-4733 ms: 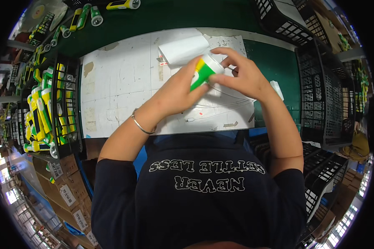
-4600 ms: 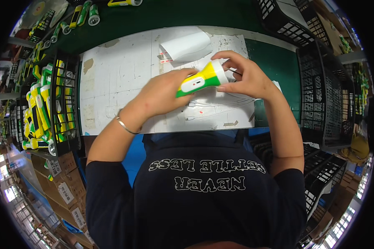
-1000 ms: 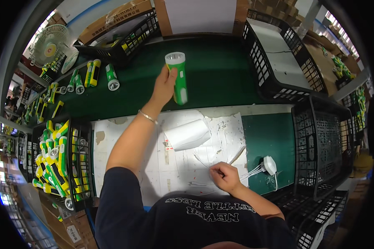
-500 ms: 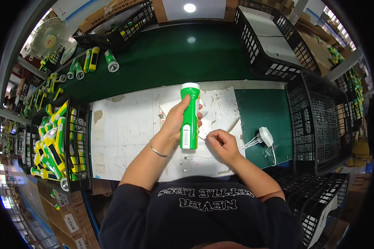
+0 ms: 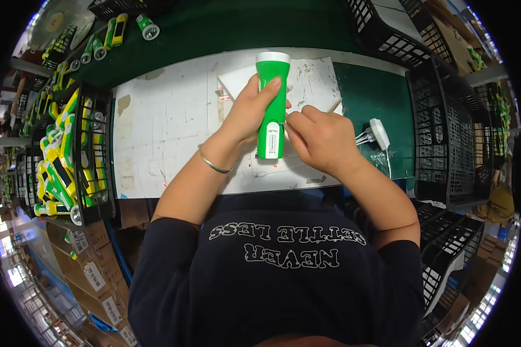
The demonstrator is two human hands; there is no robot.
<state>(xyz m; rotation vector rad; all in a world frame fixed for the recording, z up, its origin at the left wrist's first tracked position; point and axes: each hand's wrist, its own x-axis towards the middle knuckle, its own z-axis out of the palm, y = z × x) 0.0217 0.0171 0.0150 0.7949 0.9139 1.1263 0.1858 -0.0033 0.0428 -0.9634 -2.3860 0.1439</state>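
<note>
Left hand (image 5: 250,113): grips green plastic flashlight (image 5: 271,104).
Right hand (image 5: 318,139): fingers pinched at the flashlight's side.
Black mesh crate (image 5: 95,168), left of hands: yellow-green flashlights (image 5: 58,168).

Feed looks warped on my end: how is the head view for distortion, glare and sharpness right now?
Head view: strong fisheye, the white mat's edges bow and a black ring frames the picture; centre is sharp, with the left hand gripping the green torch and the right hand beside it; no glare there; rim crates look squeezed.
</note>
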